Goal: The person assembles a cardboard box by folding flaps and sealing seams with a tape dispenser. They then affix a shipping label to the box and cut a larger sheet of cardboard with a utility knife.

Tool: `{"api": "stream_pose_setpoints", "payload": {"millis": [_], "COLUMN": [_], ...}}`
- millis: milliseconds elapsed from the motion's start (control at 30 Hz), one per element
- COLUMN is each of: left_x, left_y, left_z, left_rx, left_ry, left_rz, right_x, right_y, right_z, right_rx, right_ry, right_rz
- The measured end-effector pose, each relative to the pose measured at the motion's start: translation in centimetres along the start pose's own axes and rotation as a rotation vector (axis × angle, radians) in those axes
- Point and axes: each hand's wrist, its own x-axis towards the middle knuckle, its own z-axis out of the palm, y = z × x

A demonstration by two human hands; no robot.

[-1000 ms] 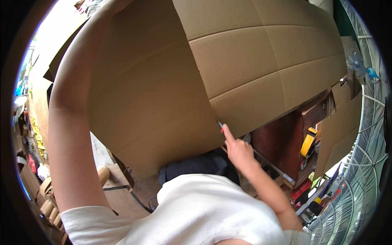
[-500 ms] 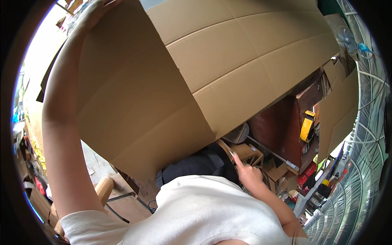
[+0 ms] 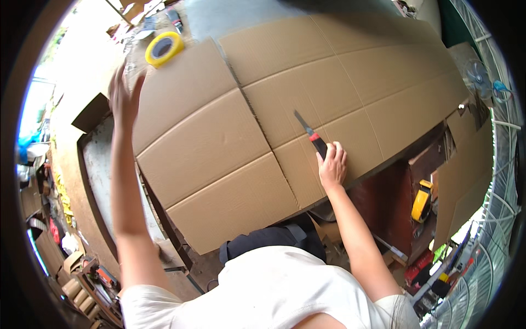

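Knife [image 3: 310, 136] in right hand [image 3: 332, 164], blade pointing away-left over cardboard [image 3: 230, 142].

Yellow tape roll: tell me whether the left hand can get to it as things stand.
Probably yes. The left hand is open at the far edge of the cardboard sheet, and the yellow tape roll lies just beyond it on the table with nothing between them.

Head-worn fisheye, looking steeply down
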Motion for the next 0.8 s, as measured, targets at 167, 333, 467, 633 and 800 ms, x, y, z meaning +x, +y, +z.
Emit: {"api": "stream_pose_setpoints", "payload": {"millis": [167, 333, 467, 633, 800], "left_x": [-27.1, -34.1, -29.8, -24.9, -30.1], "left_y": [-3.3, 5.8, 7.4, 14.7, 21.2], "left_z": [-5.5, -6.2, -9.8, -18.9, -25.9], "left_rx": [0.217, -0.132, -0.304, -0.352, -0.115], "left_ry": [-0.307, -0.208, -0.165, 0.097, 0.315], "left_rz": [-1.207, -1.445, -1.279, -1.094, -1.027], "right_x": [-1.5, -1.5, -1.5, -1.3, -1.3], "right_y": [0.5, 0.6, 0.7, 0.5, 0.3], "right_z": [3.8, 3.3, 3.3, 3.3, 3.0], "right_rx": [0.118, 0.107, 0.138, 0.161, 0.24], "right_ry": [0.242, 0.236, 0.238, 0.26, 0.245], "right_rz": [-0.039, -0.034, -0.019, -0.006, -0.004]}}
